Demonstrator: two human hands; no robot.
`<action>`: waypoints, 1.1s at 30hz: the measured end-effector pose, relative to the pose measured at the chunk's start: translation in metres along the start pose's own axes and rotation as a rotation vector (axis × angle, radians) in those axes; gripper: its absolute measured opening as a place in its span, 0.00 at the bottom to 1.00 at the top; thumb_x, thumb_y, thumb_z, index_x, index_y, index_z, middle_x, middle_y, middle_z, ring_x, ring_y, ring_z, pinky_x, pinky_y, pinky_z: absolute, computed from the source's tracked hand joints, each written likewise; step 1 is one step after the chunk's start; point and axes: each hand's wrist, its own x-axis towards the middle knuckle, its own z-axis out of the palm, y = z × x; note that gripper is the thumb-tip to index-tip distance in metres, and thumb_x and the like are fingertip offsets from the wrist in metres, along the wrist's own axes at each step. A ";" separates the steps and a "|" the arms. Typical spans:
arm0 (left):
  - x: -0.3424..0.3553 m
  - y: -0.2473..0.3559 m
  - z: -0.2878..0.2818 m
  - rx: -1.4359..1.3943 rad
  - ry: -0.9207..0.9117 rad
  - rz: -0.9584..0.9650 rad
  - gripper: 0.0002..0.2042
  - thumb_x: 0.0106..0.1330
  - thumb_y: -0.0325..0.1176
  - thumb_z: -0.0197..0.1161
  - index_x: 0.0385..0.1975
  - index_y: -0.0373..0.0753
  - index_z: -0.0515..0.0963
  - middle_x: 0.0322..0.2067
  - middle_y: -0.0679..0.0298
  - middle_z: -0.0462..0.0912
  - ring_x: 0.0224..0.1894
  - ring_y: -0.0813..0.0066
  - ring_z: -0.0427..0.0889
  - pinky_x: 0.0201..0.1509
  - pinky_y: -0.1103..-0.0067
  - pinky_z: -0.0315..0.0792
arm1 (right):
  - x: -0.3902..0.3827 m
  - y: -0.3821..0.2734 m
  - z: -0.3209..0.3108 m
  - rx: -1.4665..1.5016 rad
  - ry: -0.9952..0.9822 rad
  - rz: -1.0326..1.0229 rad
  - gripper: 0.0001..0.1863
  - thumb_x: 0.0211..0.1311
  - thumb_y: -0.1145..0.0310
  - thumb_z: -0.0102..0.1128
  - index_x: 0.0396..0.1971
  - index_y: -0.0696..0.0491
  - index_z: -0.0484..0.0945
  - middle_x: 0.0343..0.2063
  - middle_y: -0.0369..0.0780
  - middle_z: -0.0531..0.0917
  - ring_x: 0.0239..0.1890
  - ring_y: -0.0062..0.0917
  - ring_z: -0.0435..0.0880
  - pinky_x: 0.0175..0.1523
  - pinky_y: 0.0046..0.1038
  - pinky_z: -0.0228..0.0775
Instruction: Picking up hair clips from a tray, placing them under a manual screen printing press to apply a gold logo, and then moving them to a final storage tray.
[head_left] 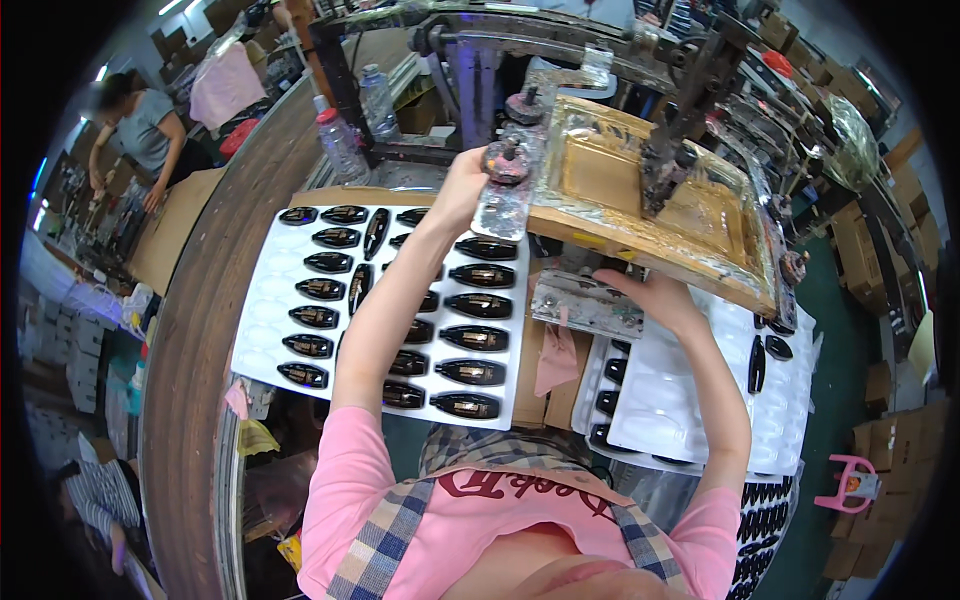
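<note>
A wooden screen-printing frame with amber mesh is tilted up in front of me, fixed to a metal bracket with round knobs. My left hand is closed on the bracket's left edge, its fingertips partly hidden behind it. Under the frame, my right hand is at a paint-stained metal jig, its thumb stretched over the top. The frame hides its other fingers and anything they hold. Left of the jig, a white molded tray carries rows of glossy black boat-shaped parts; my left forearm crosses it.
Another white tray with a few black parts lies at right, stacked over more. A pink cloth hangs from the jig. Plastic bottles stand behind the left tray. A co-worker is at far left; a pink stool is at right.
</note>
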 end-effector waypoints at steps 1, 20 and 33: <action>-0.016 0.019 0.004 0.025 -0.032 0.062 0.09 0.58 0.26 0.54 0.38 0.33 0.73 0.32 0.64 0.77 0.32 0.82 0.76 0.36 0.85 0.70 | 0.001 0.001 0.004 0.002 0.014 0.015 0.32 0.45 0.48 0.60 0.45 0.57 0.69 0.43 0.49 0.72 0.47 0.35 0.70 0.51 0.29 0.59; -0.166 0.041 -0.365 0.277 1.052 0.266 0.13 0.58 0.22 0.49 0.43 0.29 0.68 0.37 0.53 0.76 0.40 0.65 0.76 0.44 0.76 0.72 | -0.139 0.154 -0.056 -0.745 0.328 0.424 0.20 0.57 0.64 0.48 0.47 0.59 0.66 0.47 0.51 0.69 0.51 0.43 0.65 0.55 0.34 0.55; -0.153 0.015 -0.380 1.549 1.321 -0.024 0.12 0.55 0.29 0.50 0.38 0.40 0.76 0.33 0.54 0.78 0.38 0.61 0.77 0.43 0.73 0.68 | -0.189 0.184 -0.065 -0.468 0.377 0.578 0.25 0.52 0.74 0.50 0.53 0.50 0.60 0.33 0.48 0.75 0.35 0.38 0.74 0.41 0.32 0.64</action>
